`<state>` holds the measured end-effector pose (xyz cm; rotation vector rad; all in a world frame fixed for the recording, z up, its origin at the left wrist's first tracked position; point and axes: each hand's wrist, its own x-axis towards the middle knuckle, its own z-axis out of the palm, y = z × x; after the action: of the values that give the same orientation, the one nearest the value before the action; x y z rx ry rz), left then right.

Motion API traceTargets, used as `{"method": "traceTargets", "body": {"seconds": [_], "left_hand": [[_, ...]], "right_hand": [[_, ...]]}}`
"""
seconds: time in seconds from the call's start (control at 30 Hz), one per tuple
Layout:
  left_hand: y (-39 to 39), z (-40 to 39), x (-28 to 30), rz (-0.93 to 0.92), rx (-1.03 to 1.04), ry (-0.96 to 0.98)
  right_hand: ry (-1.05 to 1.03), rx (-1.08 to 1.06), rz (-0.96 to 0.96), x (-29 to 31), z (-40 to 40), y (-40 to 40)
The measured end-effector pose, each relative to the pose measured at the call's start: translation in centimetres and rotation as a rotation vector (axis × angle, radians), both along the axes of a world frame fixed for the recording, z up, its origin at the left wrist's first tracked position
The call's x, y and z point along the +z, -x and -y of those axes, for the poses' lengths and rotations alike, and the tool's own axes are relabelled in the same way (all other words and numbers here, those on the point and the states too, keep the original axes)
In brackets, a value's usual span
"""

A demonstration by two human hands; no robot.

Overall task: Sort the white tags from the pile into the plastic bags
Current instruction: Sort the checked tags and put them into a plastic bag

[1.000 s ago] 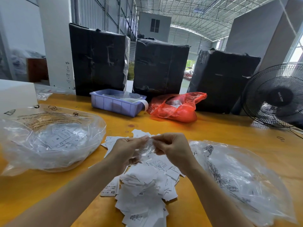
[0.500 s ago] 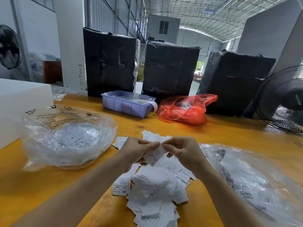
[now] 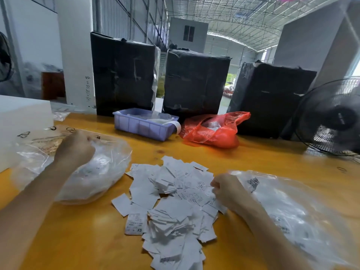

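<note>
Hands that half a second ago met above the pile of white tags (image 3: 171,203), pinching a single tag between them, have now separated: the left hand (image 3: 75,148) has travelled out to the left plastic bag (image 3: 109,172) near the desk's left edge, while the right hand (image 3: 227,189) has dropped to the right-hand margin of the pile. Grip of the left hand is curled into a loose fist at the bag's top; whether the tag is still inside it or already released cannot be told, since the fingers face away and the hand is blurred. Grip of the right hand is pressed together, fingertips pinching at tags on the pile's right side, just beside the right plastic bag (image 3: 292,207), which lies flattened toward the desk's right edge. Most tags remain heaped at the middle of the desk (image 3: 253,158), toward its near edge, some printed face up with a size mark legible; the left bag bulges with tags already sorted, the right bag appears to hold fewer. Judged from this split, one tag is being delivered while the next is being picked, so the sorting is in mid-cycle with the bulk of the pile outstanding. Beyond the pile, toward the far edge, stand a lilac tray (image 3: 144,126), a red bag (image 3: 214,131) and three black-wrapped bales (image 3: 194,82); a fan (image 3: 331,117) occupies the far right corner
</note>
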<state>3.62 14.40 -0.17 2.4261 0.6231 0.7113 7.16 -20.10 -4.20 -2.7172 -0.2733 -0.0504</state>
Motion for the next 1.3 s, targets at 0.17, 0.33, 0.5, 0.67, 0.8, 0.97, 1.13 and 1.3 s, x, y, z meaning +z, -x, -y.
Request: {"method": "traceTargets", "body": {"seconds": [0.17, 0.33, 0.5, 0.67, 0.8, 0.97, 1.13, 1.3], "left_hand": [[-0.1, -0.7, -2.0, -0.274, 0.142, -0.176], [-0.7, 0.6, -1.5, -0.287, 0.222, -0.281], [-0.9, 3.1, -0.6, -0.068, 0.033, -0.318], [-0.3, 8.6, -1.5, 0.099, -0.324, -0.266], [-0.3, 11.3, -3.5, 0.033, -0.548, -0.275], [-0.4, 12.0, -3.8, 0.042, -0.610, -0.229], [-0.3, 12.2, -3.7, 0.054, -0.638, -0.176], [-0.2, 12.3, -3.6, 0.065, -0.654, -0.159]], "right_hand": [[-0.001, 0.010, -0.084, -1.2, -1.1, 0.4], [-0.025, 0.024, -0.053, -1.7, -1.5, 0.5], [-0.151, 0.039, -0.007, -2.1, -1.2, 0.2], [-0.056, 0.039, 0.049, -1.5, -1.5, 0.8], [-0.185, 0.063, 0.103, 3.4, -0.9, 2.1], [-0.030, -0.295, 0.070, 8.8, 7.1, 2.5], [0.269, -0.416, -0.292, 4.8, 11.2, 1.7], [0.108, -0.441, -0.162, 1.8, 11.6, 0.2]]}}
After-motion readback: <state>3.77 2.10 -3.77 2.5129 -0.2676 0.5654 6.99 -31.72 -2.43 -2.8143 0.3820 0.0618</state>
